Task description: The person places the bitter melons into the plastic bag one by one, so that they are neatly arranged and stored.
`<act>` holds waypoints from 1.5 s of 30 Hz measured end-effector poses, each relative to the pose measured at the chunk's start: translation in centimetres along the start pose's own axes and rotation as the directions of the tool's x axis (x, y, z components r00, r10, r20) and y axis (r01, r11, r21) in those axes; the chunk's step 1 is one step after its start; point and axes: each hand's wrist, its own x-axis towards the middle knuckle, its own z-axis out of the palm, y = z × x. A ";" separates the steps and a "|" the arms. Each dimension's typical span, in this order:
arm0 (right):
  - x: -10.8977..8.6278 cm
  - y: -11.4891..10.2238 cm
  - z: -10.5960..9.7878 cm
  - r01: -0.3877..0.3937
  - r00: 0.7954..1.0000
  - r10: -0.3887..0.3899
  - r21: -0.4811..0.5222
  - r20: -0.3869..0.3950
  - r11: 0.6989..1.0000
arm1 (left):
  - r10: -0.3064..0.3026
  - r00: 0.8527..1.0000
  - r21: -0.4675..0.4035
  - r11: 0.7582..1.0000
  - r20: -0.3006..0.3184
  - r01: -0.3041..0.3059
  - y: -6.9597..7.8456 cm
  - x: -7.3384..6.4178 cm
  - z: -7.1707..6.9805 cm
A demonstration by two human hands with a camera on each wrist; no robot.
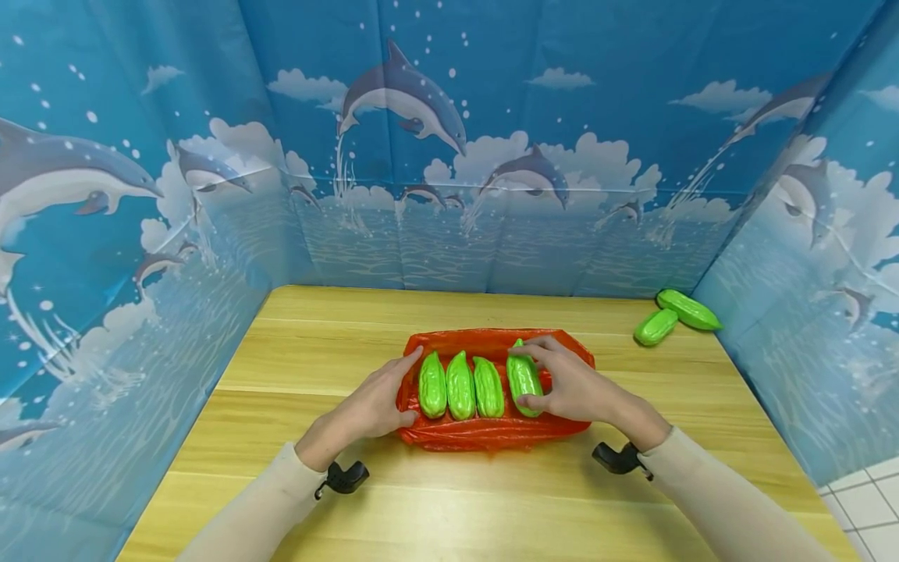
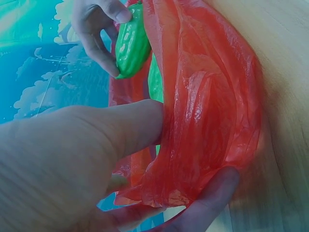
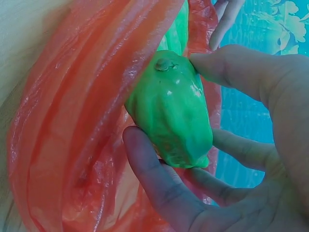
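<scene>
Fingers and thumb of the right hand (image 1: pixel 562 381) grasp a glossy green gourd (image 1: pixel 524 381), ridged along its length, with the thumb on the side nearer the person. This held gourd is at the right part of a red plastic-lined container (image 1: pixel 477 437), within its rim as seen from the head; whether it touches the bottom is hard to tell from these angles. In the right wrist view its blunt end, with a small round stem scar, faces the camera.

To its left, across a gap of red plastic, three more gourds (image 1: pixel 460 386) lie side by side in the container, their narrow tips pointing away from the person. At the container's left end, the left hand (image 1: pixel 372 400) grips the red plastic wall, one digit over the rim and others round the outside, as the left wrist view shows.

The container sits on a wood-grain table (image 1: pixel 456 503). Well apart, near the far right corner, lie two further green gourds, a front one (image 1: pixel 655 328) touching a rear one (image 1: pixel 688 310). Pale sleeves (image 1: pixel 723 488) cover both forearms, with a black device (image 1: pixel 618 458) at each wrist. Behind hangs a blue curtain (image 1: pixel 597 109) printed with dolphins, clouds and water; white tiles (image 1: pixel 864 499) show at the lower right.
</scene>
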 end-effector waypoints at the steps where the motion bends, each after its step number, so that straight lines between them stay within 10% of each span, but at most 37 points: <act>1: 0.0 0.0 0.1 -0.002 1.000 0.002 0.001 0.002 1.000 | -0.002 1.000 0.001 1.000 0.000 0.002 0.0 0.0 0.0; 27: 0.3 0.3 1.1 -0.020 1.000 0.020 -0.012 0.003 1.000 | 0.019 1.000 -0.011 1.000 0.004 -0.018 -1.9 0.7 1.0; 45: -0.5 0.8 0.6 -0.002 0.999 0.002 0.001 -0.036 1.000 | -0.025 1.000 0.000 1.000 0.006 0.025 0.0 0.2 0.5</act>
